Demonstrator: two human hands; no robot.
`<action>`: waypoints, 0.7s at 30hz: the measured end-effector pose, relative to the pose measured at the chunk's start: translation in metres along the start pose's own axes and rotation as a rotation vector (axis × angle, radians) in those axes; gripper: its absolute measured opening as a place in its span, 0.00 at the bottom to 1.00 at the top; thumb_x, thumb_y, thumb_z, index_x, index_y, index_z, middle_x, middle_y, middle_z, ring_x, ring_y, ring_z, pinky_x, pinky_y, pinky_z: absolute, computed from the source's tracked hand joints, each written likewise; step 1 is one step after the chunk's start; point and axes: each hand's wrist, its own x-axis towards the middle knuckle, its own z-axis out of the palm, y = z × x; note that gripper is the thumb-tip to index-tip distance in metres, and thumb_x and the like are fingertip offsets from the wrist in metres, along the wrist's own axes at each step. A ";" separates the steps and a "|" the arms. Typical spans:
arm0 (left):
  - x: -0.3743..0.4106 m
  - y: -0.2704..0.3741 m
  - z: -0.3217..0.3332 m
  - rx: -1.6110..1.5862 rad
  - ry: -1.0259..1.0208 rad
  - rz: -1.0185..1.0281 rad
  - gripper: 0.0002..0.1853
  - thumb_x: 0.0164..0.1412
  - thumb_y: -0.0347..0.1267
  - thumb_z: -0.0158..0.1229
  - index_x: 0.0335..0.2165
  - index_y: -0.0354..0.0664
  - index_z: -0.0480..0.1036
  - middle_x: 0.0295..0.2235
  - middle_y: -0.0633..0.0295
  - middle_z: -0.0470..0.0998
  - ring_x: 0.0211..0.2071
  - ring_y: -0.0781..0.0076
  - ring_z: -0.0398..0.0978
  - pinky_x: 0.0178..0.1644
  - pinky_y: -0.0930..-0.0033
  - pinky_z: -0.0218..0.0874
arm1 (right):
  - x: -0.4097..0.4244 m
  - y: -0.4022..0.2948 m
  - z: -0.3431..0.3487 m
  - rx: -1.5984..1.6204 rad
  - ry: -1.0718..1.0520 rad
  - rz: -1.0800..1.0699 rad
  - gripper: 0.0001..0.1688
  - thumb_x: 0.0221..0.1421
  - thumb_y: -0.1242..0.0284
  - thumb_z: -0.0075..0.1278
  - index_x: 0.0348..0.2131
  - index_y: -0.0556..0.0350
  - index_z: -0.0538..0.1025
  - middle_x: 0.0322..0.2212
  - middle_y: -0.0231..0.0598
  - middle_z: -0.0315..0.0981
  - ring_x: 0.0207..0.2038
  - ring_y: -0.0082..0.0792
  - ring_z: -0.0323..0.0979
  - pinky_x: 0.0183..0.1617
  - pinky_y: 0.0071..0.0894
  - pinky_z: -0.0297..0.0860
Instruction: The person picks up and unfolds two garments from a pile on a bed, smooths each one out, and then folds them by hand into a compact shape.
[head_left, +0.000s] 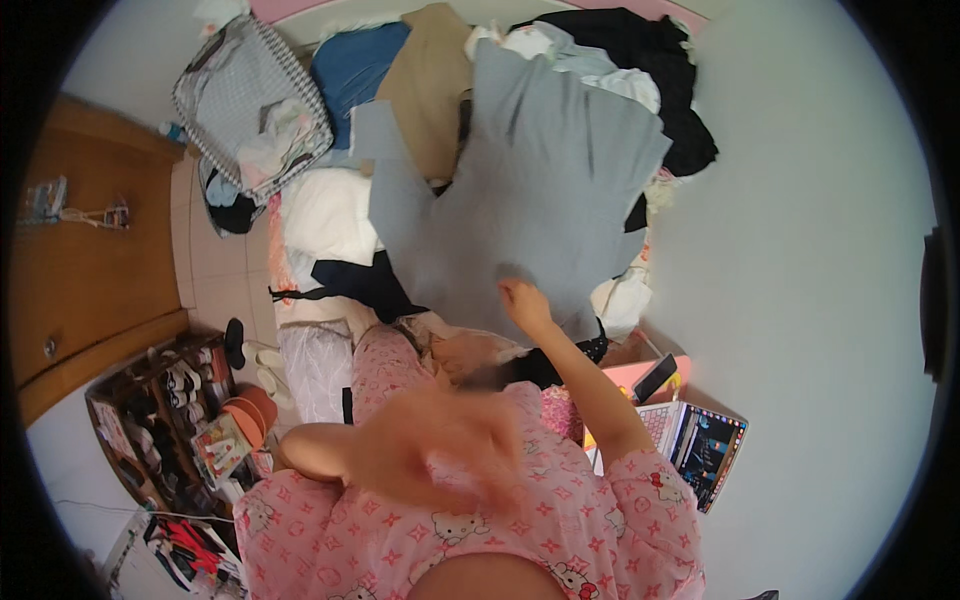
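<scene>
A large grey garment lies spread over a heap of clothes on the bed. My right hand, its fingers curled, is over the garment's lower part; whether it pinches the fabric cannot be seen. Close to the camera, in front of my pink printed top, is my left hand, strongly blurred, with fingers apart and no object visible in it. White cloth and a dark navy garment lie left of the grey one. Beyond it are a tan garment, a blue garment and a black garment.
A checked fabric storage case stands open at the far left. To the right, a laptop and a phone sit beside the wall. A shoe rack, slippers and a wooden door are on the left.
</scene>
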 end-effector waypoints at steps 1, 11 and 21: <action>-0.002 0.015 0.000 -0.105 -0.021 0.038 0.09 0.50 0.22 0.58 0.33 0.42 0.78 0.30 0.64 0.72 0.29 0.74 0.69 0.30 0.74 0.59 | 0.020 -0.025 0.008 0.046 0.006 -0.069 0.10 0.51 0.70 0.45 0.33 0.53 0.75 0.28 0.49 0.73 0.32 0.52 0.71 0.34 0.47 0.68; -0.073 0.027 -0.064 -0.190 0.223 0.437 0.13 0.44 0.31 0.66 0.31 0.35 0.78 0.31 0.57 0.69 0.28 0.71 0.66 0.28 0.75 0.54 | 0.221 -0.199 0.130 -0.269 0.051 -0.317 0.16 0.47 0.68 0.51 0.37 0.52 0.70 0.31 0.42 0.71 0.37 0.44 0.70 0.37 0.43 0.68; -0.076 0.034 -0.115 -0.211 0.326 0.744 0.05 0.45 0.28 0.64 0.24 0.39 0.76 0.27 0.59 0.71 0.25 0.69 0.62 0.26 0.72 0.53 | 0.305 -0.159 0.185 -0.217 0.220 0.029 0.33 0.42 0.77 0.57 0.48 0.55 0.59 0.44 0.46 0.61 0.44 0.44 0.66 0.46 0.33 0.66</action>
